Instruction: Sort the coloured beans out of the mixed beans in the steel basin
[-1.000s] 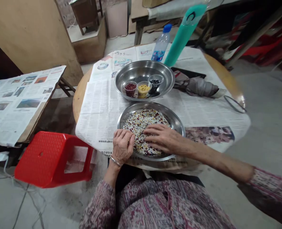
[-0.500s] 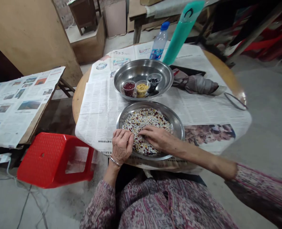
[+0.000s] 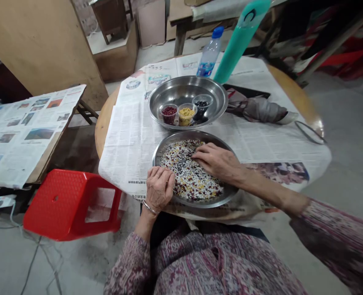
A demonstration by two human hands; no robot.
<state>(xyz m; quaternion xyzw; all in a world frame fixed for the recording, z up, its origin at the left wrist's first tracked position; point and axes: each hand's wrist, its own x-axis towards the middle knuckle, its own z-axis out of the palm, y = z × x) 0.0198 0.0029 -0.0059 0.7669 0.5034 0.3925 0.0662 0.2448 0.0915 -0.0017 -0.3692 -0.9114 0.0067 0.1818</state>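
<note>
Right hand [image 3: 216, 160] slid right; grip open on beans [image 3: 190, 176]; left hand [image 3: 159, 188], likely empty, on steel plate [image 3: 196, 134]

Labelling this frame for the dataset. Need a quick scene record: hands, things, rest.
left hand: over the lower plate's rim, bangle on wrist
right hand: fingers on the mixed beans
things: steel lower plate holds the beans; steel upper plate holds three tubs of red, yellow and dark grains
rest: newspaper on round table, water bottle, red stool
</note>
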